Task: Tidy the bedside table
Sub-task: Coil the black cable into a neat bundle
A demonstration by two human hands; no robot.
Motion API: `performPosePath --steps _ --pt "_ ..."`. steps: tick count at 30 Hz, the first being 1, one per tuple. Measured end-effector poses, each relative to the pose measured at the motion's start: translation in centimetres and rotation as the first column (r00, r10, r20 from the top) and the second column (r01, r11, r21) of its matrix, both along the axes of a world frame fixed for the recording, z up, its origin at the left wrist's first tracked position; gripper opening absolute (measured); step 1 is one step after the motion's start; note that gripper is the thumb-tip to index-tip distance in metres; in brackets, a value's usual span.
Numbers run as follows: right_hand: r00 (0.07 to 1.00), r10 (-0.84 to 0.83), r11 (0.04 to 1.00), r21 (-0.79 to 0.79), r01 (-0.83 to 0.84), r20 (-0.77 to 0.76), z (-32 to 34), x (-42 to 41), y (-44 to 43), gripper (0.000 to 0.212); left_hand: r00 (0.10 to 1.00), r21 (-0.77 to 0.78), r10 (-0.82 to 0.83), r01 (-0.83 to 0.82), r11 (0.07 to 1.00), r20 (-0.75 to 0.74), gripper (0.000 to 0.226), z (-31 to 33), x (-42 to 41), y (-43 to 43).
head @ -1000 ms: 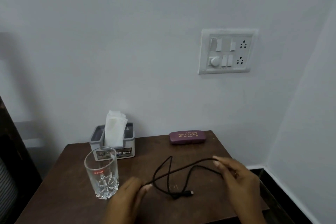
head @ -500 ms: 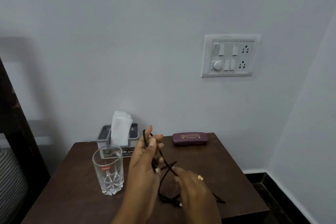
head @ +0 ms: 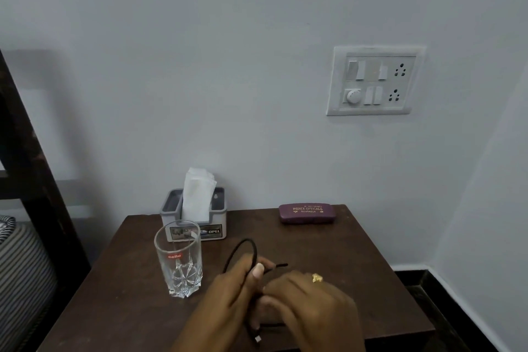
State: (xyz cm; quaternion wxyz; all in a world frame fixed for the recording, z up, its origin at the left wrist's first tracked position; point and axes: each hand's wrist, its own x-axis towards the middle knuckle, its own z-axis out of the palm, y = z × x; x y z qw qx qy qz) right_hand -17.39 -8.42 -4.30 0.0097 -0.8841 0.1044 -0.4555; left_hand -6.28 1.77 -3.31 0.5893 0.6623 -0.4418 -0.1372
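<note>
black cable (head: 243,248), maroon case (head: 307,213), seemingly striped bedding (head: 20,260)

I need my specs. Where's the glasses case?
The glasses case lies at the table's back right edge by the wall, below the switchboard.

Cable (head: 248,248): one loop shows above the left hand (head: 228,297); the rest is hidden behind both hands, apart from a short end by the thumb and a plug tip below.
Right hand (head: 308,303): motion-blurred; its grip on the cable cannot be made out.
Both wrists: cut off by the bottom edge.
Table (head: 357,280): near edge partly covered by the hands.
Tissue box (head: 197,218): label partly behind the glass (head: 178,260); small print unreadable.
Bed frame (head: 31,180) and striped bedding (head: 20,266): cut off at the left edge.
</note>
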Motion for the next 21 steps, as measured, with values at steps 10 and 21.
performPosePath --steps 10,21 --pt "0.965 0.214 0.759 0.596 -0.262 0.152 1.3 1.3 -1.9 0.021 0.254 -0.473 -0.663 0.529 0.704 -0.704 0.023 0.4 0.2 0.9" --pt "0.958 0.251 0.425 0.905 0.020 -0.139 -1.4 2.5 1.5 0.020 0.356 -0.428 -0.383 -0.053 0.902 -0.852 0.026 3.7 -1.1 -1.9"
